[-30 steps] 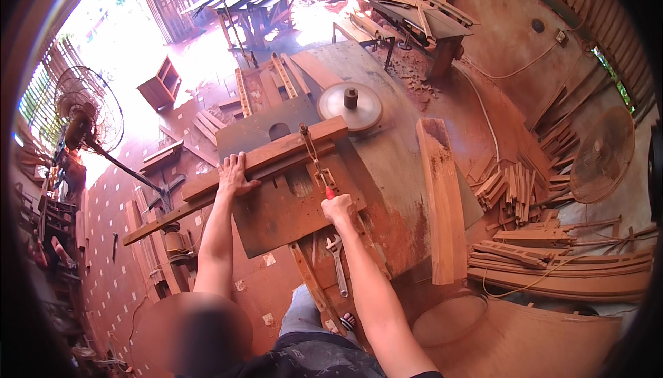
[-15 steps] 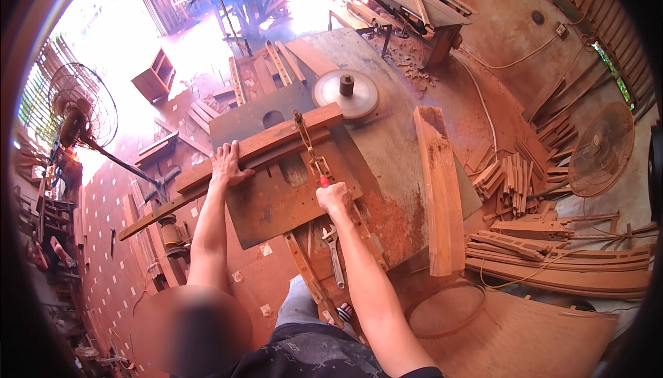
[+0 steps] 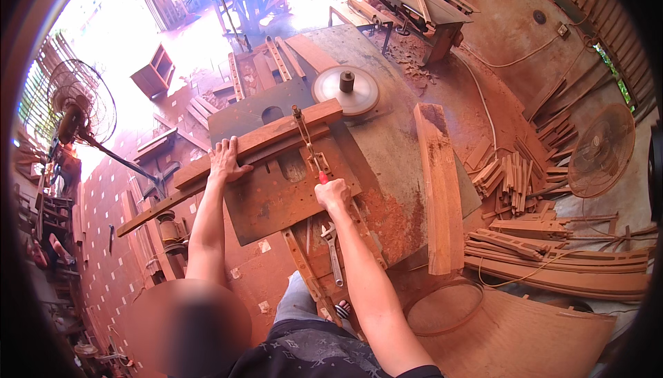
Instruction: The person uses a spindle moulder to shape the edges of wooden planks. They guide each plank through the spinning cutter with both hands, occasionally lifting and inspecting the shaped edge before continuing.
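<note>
My left hand (image 3: 225, 162) lies on a long reddish wooden beam (image 3: 276, 133), its fingers stretched out over the top and its thumb apart. My right hand (image 3: 333, 195) is closed around the red handle of a toggle clamp (image 3: 309, 144), whose arm reaches across the beam. Beneath both is a dark flat sliding plate (image 3: 257, 207) with oval slots. Just past the beam's right end sits a round saw blade (image 3: 359, 99) with a dark hub, lying level over the grey table top (image 3: 387, 136). An adjustable wrench (image 3: 333, 257) rests near my right forearm.
A thick timber (image 3: 440, 198) lies along the table's right side, near reddish sawdust. Cut wood pieces (image 3: 511, 178) and curved parts are heaped at the right. Fans stand at the left (image 3: 76, 112) and right (image 3: 602, 150). A round dark shape (image 3: 190, 330), partly blurred, fills the lower left.
The view has shifted very slightly. Both hands, the beam and the clamp keep practically the same places relative to the blade.
</note>
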`<state>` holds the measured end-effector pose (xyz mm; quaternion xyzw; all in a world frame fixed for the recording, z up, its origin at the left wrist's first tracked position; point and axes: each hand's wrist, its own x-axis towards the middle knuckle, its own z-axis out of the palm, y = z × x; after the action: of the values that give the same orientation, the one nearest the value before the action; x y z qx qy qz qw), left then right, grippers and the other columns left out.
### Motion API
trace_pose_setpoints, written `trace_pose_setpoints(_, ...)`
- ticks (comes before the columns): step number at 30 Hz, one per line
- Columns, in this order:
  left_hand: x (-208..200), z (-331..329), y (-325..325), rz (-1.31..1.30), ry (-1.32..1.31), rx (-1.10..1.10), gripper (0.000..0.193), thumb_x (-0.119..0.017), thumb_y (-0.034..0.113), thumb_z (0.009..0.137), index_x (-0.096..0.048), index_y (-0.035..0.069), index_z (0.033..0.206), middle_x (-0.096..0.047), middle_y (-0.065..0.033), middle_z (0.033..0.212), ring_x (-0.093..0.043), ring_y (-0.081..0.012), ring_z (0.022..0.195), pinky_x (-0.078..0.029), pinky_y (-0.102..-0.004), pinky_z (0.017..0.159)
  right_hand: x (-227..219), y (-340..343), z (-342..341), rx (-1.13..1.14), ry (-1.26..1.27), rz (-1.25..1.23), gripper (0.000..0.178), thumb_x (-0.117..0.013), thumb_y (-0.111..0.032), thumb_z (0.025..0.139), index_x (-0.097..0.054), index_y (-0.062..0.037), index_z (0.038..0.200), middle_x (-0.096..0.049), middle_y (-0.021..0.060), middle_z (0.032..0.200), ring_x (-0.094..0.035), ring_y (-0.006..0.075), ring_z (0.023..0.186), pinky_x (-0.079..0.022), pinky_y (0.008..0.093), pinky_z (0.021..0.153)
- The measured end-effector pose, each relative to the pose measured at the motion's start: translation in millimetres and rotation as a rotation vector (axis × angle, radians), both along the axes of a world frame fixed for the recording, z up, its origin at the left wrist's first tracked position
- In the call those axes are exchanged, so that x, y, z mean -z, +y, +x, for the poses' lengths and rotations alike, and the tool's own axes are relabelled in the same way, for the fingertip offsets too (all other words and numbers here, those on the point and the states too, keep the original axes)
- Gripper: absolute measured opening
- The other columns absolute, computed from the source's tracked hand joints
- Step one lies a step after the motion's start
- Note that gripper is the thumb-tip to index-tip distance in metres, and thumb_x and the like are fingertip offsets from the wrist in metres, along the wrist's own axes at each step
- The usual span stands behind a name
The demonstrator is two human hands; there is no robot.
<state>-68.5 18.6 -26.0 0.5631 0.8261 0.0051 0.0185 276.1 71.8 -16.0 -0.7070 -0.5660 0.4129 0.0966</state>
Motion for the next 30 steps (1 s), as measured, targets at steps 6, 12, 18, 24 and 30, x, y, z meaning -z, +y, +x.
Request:
trace_pose_setpoints(6,1,-2,-2,0.010,0.009,0.005,0.123,-0.091,0.059,0.066,-0.031,0.009,0.160,-0.047,-0.0146,0.146,-0.042,-0.0389,0.141,-0.032,-0.0708,0.116,-13,-4,0,0.012,0.001,-0.009,0.045,-0.068,-0.033,0.088,-0.077,0.0081,0.104,-0.074,0.0349,0.113,-0.073,0.0464,0.112,-0.058,0.0502,0.097)
trace_pose_setpoints(12,-1,0,1,0.000,-0.010,-0.002,0.122,-0.091,0.058,0.066,-0.032,0.009,0.160,-0.046,-0.0149,0.148,-0.042,-0.0394,0.141,-0.031,-0.0710,0.116,-13,-1,2,-0.014,-0.004,-0.046,0.050,-0.067,-0.041,0.094,-0.078,0.0065,0.104,-0.074,0.0333,0.113,-0.073,0.0465,0.112,-0.059,0.0507,0.096)
trace_pose_setpoints(18,2,-3,1,0.009,0.000,0.005,0.123,-0.091,0.059,0.065,-0.032,0.008,0.160,-0.047,-0.0145,0.147,-0.042,-0.0390,0.141,-0.031,-0.0710,0.116,-13,0,-1,0.001,-0.017,-0.036,0.045,-0.067,-0.038,0.093,-0.079,0.0043,0.101,-0.075,0.0324,0.110,-0.074,0.0464,0.109,-0.060,0.0508,0.093)
trace_pose_setpoints(24,4,-6,1,0.028,0.014,0.011,0.122,-0.091,0.059,0.065,-0.033,0.008,0.160,-0.048,-0.0145,0.145,-0.044,-0.0392,0.139,-0.032,-0.0704,0.116,-15,0,-3,-0.001,0.002,-0.032,0.051,-0.066,-0.042,0.094,-0.078,0.0065,0.102,-0.074,0.0334,0.112,-0.073,0.0468,0.111,-0.059,0.0508,0.095)
trace_pose_setpoints(30,1,-2,3,0.015,-0.001,0.002,0.123,-0.092,0.059,0.065,-0.032,0.008,0.160,-0.048,-0.0147,0.145,-0.043,-0.0392,0.140,-0.031,-0.0705,0.116,-11,1,-2,0.009,-0.013,-0.001,0.041,-0.069,-0.033,0.088,-0.079,0.0059,0.098,-0.076,0.0328,0.107,-0.075,0.0456,0.106,-0.061,0.0496,0.091)
